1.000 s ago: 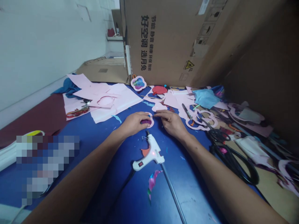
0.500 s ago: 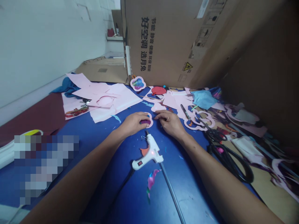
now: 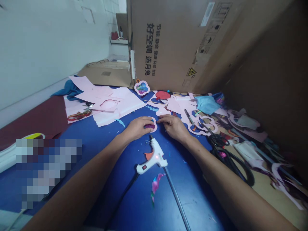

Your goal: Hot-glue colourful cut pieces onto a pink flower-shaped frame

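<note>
My left hand [image 3: 138,129] is closed on the left side of a small pink flower-shaped frame [image 3: 155,124]. Shiny purple material shows at its centre, and my fingers cover part of it. Just right of the frame, my right hand [image 3: 175,127] has its fingers curled together; whatever they may pinch is hidden. Below both hands lies a white glue gun [image 3: 157,150] with an orange trigger and a small glowing light. A long grey glue stick [image 3: 176,195] sticks out of its back. Near its handle rests a twisted pink and green shiny scrap [image 3: 157,185].
Pink paper sheets [image 3: 122,104] cover the back left. To the right are black-handled scissors [image 3: 238,163], a marker [image 3: 189,116], cut pink outlines [image 3: 204,125] and light-blue fabric [image 3: 208,105]. A finished-looking flower piece [image 3: 141,87] leans near a large cardboard box [image 3: 173,48].
My right hand has moved slightly left, closer to the flower-shaped frame. My left hand keeps its hold, and the view has shifted a little.
</note>
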`<action>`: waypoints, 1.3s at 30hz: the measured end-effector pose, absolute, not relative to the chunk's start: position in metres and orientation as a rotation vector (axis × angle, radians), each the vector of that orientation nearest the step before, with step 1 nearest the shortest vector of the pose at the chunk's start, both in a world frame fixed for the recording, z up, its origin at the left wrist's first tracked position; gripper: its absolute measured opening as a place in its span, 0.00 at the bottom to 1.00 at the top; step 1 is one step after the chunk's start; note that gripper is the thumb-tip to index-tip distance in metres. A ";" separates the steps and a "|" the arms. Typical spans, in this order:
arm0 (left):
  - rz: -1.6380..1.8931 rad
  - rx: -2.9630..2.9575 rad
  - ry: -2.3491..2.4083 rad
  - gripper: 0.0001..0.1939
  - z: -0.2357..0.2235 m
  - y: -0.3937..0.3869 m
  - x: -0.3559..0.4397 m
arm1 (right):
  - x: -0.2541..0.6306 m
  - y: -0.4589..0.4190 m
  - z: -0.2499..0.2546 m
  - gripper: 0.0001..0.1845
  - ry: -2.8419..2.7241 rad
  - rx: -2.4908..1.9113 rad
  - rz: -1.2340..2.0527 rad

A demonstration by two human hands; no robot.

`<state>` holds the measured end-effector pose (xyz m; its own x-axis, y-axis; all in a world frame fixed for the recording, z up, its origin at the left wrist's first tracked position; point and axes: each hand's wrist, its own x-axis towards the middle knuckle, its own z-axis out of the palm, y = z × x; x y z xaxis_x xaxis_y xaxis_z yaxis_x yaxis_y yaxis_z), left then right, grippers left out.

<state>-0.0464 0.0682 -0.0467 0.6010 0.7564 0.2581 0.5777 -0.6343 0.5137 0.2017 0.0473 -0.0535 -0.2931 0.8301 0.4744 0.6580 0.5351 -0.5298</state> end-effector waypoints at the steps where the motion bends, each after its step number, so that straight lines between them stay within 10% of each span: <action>1: 0.649 2.452 1.072 0.16 -0.047 0.068 -0.046 | 0.203 0.045 -0.051 0.29 -2.080 -1.200 0.280; 39: 0.580 2.510 1.075 0.15 -0.046 0.069 -0.047 | 0.174 0.018 -0.014 0.33 -2.567 -1.721 -0.032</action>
